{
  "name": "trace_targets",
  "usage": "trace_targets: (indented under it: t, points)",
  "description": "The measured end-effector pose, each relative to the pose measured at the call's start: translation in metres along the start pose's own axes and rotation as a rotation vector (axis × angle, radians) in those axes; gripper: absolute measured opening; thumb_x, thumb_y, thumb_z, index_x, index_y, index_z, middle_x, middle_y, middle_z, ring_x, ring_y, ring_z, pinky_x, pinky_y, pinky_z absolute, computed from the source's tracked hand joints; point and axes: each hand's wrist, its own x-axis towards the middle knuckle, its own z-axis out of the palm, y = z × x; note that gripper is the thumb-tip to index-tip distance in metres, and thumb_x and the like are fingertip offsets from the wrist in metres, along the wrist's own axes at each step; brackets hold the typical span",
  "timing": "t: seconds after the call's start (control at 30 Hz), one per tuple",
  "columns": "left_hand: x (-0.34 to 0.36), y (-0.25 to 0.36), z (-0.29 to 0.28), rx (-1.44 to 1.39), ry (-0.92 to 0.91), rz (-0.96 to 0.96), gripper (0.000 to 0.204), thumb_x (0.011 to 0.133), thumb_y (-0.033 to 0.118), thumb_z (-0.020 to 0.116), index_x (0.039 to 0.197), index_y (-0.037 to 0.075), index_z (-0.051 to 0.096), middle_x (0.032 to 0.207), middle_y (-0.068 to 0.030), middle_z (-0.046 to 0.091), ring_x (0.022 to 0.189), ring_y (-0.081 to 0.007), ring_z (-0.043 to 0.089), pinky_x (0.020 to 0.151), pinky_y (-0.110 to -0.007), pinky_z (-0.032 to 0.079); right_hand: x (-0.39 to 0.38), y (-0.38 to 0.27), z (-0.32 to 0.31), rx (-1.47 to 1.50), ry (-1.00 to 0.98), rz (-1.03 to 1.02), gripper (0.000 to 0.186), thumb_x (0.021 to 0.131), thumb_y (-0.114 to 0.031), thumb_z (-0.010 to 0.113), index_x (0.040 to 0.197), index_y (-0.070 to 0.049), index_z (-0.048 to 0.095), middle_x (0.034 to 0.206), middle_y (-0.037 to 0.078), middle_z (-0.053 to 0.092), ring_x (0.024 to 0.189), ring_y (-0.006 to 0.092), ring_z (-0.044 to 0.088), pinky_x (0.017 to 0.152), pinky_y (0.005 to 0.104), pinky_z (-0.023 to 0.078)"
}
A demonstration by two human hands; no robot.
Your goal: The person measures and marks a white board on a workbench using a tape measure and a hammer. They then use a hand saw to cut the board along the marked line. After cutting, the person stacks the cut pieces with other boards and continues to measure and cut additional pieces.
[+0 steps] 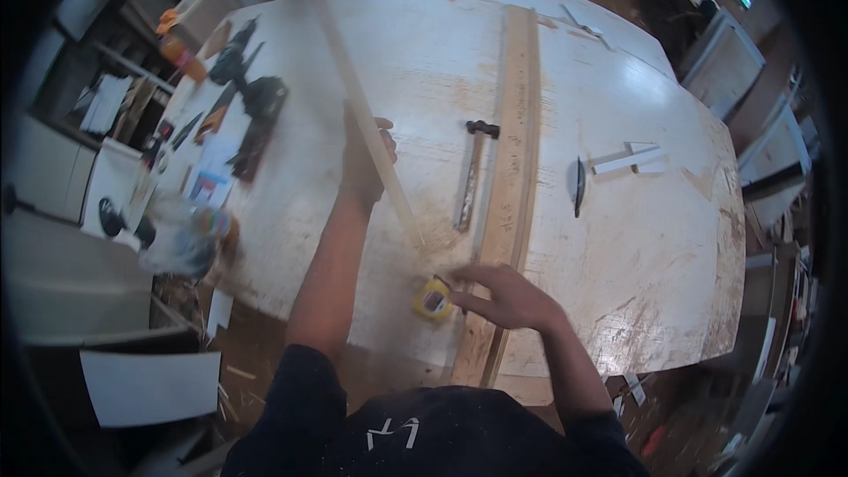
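My left hand (pixel 367 155) is closed around a long pale wooden strip (pixel 340 53). The strip slants from the far left down toward the middle of the table, its near end close to the surface. By the near edge lies a yellow tape measure (pixel 433 299), slightly blurred. My right hand (pixel 508 296) reaches over a long board to its right side, thumb and forefinger apart, with the fingertips at or just beside its case. A hammer (pixel 471 175) with a dark head and worn handle rests left of the long wooden board (pixel 517 141), which bears pencil marks.
Power tools (pixel 261 102) and an orange bottle (pixel 181 57) crowd the table's left side. A clear plastic jar (pixel 185 221) stands near the left edge. Right of the board lie a dark thin blade-like piece (pixel 578 185) and white offcuts (pixel 629 159). Panels (pixel 724 62) lean beyond the right edge.
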Motion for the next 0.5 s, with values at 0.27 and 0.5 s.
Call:
trace_targets:
  t: [0.27, 0.5]
  points:
    - [-0.151, 0.035, 0.055, 0.225, 0.413, 0.162, 0.069, 0.096, 0.071, 0.045, 0.094, 0.004, 0.060, 0.061, 0.0011, 0.050, 0.050, -0.0118, 0.049, 0.045, -0.026, 0.044, -0.344, 0.337, -0.023, 0.507, 1.742, 0.375, 0.048, 0.092, -0.022, 0.064, 0.136, -0.004, 0.052, 0.121, 0.015, 0.064, 0.104, 0.0275, 0.063, 0.090, 0.0413, 0.050]
    - [-0.271, 0.004, 0.112, 0.382, 0.675, 0.288, 0.074, 0.091, 0.079, 0.044, 0.084, 0.008, 0.061, 0.056, 0.0023, 0.048, 0.046, -0.0101, 0.049, 0.043, -0.024, 0.042, -0.441, 0.437, -0.049, 0.932, 2.288, 1.080, 0.080, 0.076, -0.047, 0.083, 0.123, 0.010, 0.052, 0.125, 0.027, 0.062, 0.111, 0.0415, 0.063, 0.087, 0.0599, 0.057]
